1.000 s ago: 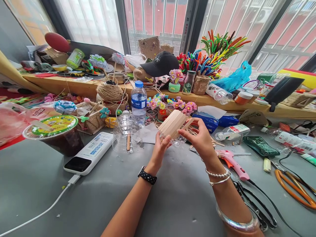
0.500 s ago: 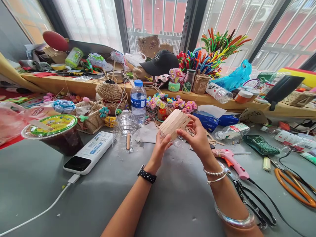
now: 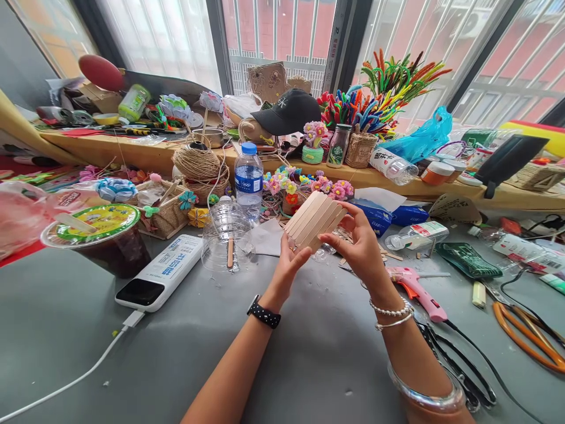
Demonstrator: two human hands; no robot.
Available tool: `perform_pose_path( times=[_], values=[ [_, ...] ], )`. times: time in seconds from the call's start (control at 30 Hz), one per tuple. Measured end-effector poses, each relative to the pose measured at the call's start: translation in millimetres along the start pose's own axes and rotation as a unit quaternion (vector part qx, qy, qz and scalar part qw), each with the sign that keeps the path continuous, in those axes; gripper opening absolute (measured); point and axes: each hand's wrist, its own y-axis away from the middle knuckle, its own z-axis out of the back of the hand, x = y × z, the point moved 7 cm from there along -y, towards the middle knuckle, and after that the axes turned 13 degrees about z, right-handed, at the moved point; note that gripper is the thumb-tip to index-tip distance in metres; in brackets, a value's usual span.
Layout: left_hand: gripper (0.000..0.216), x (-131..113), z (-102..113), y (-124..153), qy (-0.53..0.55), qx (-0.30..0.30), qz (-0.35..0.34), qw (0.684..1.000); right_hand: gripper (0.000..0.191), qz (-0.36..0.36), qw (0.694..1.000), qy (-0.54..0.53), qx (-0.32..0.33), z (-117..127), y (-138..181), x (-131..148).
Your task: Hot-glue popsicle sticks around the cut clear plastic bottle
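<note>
A panel of pale wooden craft sticks [image 3: 312, 218], laid side by side, is held tilted above the table between both hands. My left hand [image 3: 289, 265] grips its lower left edge, the thumb toward its front and the other fingers partly hidden. Around the right edge my right hand [image 3: 356, 238] is closed, thumb below and fingertips at the upper corner. What lies behind the panel is mostly hidden, though a bit of clear plastic shows under it. Left of the hands lies a cut clear plastic bottle [image 3: 225, 241] with one craft stick [image 3: 230, 253] on it.
A pink glue gun [image 3: 419, 292], black-handled scissors [image 3: 459, 365] and orange-handled scissors [image 3: 525, 335] lie to the right. At left are a power bank [image 3: 165, 271] and a lidded drink cup [image 3: 110, 247]. A water bottle [image 3: 249, 182] stands behind, before a cluttered ledge [image 3: 371, 182].
The stick panel has turned slightly in my hands, its right side a little further right. My right hand and wrist have shifted slightly right; my left thumb extends further along the lower edge.
</note>
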Motion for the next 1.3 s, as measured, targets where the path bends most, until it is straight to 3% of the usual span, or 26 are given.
perform_pose_path(
  times=[0.4,0.67,1.3],
  values=[
    [0.076,8,15,-13,-0.002,-0.018,0.006,1.000,0.062,-0.012,1.000,0.012,0.010,-1,1,2],
    [0.088,6,10,-12,-0.018,-0.002,-0.018,1.000,0.063,-0.011,1.000,-0.013,0.010,-1,1,4],
    [0.088,6,10,-14,-0.079,0.020,-0.020,0.996,0.062,0.015,1.000,-0.026,-0.009,-1,2,3]
  ],
)
